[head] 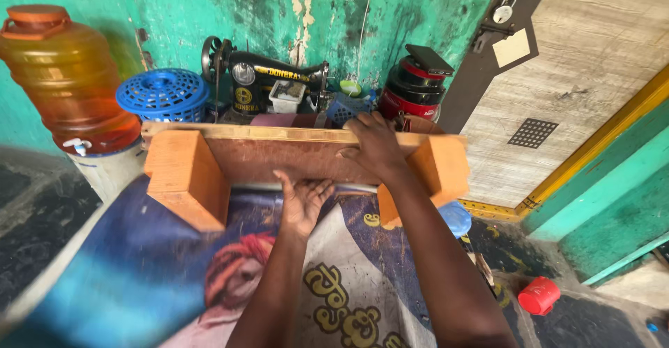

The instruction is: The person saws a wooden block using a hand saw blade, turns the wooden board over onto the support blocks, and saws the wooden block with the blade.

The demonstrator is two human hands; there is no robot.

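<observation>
A low wooden bench [279, 158] lies tipped on its side on a printed sheet [139, 278], its two thick orange legs pointing toward me. My right hand [376, 144] grips the bench's upper edge near the right leg [446, 170]. My left hand [301, 200] rests with fingers spread against the underside of the board, low down between the legs. The left leg [185, 181] stands apart from both hands.
Behind the bench stand a black sewing machine [272, 83], a blue basket [164, 96], an orange water jug [66, 76] and a red and black pot [414, 87]. A door [578, 62] with a padlock is at right. A red cup [539, 296] lies on the floor.
</observation>
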